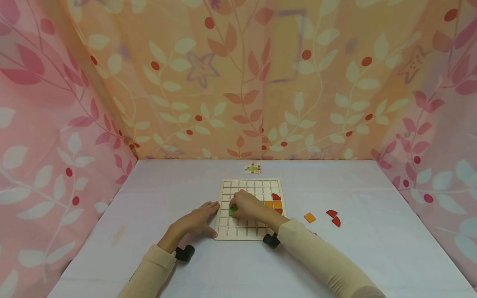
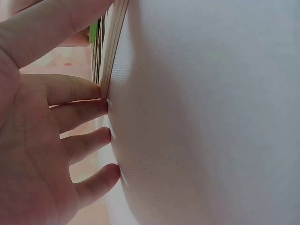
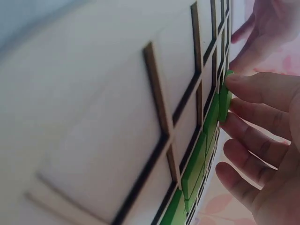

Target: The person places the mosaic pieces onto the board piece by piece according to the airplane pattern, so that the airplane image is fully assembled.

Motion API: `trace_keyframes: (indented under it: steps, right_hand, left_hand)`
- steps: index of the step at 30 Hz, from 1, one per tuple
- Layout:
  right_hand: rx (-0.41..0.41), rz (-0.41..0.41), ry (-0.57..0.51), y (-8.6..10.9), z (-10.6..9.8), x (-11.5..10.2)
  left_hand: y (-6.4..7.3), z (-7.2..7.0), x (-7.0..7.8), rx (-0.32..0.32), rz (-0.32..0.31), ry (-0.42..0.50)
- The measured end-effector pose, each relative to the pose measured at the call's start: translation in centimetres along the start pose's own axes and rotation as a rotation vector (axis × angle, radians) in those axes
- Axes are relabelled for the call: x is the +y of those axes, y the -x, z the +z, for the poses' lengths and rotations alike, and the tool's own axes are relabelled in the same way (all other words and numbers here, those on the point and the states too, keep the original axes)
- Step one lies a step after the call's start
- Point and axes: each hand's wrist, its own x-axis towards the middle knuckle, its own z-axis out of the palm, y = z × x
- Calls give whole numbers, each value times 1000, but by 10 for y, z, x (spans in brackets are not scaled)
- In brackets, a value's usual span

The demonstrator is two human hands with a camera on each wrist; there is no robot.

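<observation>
A wooden grid board (image 1: 227, 233) lies on the white-covered table. My right hand (image 1: 247, 205) is over its middle, pinching a green square tile (image 3: 225, 101) between thumb and fingers at the grid. In the right wrist view, more green tiles (image 3: 193, 171) sit in a row of cells beside it; in the head view my hand hides most of them. Orange square tiles (image 1: 277, 204) and red rounded pieces (image 1: 276, 197) fill cells at the board's right side. My left hand (image 1: 199, 218) rests at the left edge with fingers spread, fingertips and thumb against the board.
To the right of the board lie a loose orange tile (image 1: 309, 217) and two red rounded pieces (image 1: 336, 221). Behind the board is a small pattern card (image 1: 253, 167) with a coloured design. Flower-printed cloth (image 1: 242, 82) hangs around the back and sides of the table.
</observation>
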Motion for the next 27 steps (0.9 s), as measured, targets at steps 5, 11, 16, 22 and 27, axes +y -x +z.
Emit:
trace_keyframes:
  steps: [5,11,16,22,27]
  right_hand:
    - [-12,0,5,1,1,-2]
    - [-8,14,14,2,0,-4]
    - [-7,18,21,2,-1,-6]
    - [-12,16,35,2,0,-6]
    - [-1,2,8,2,0,-3]
  left_hand:
    - [1,-1,0,-3,8,3]
    - [1,-1,2,0,-5,11]
    - [1,-1,1,4,-10,10]
    - [1,0,1,-1,-5,8]
    - [-1,1,0,3,-4,14]
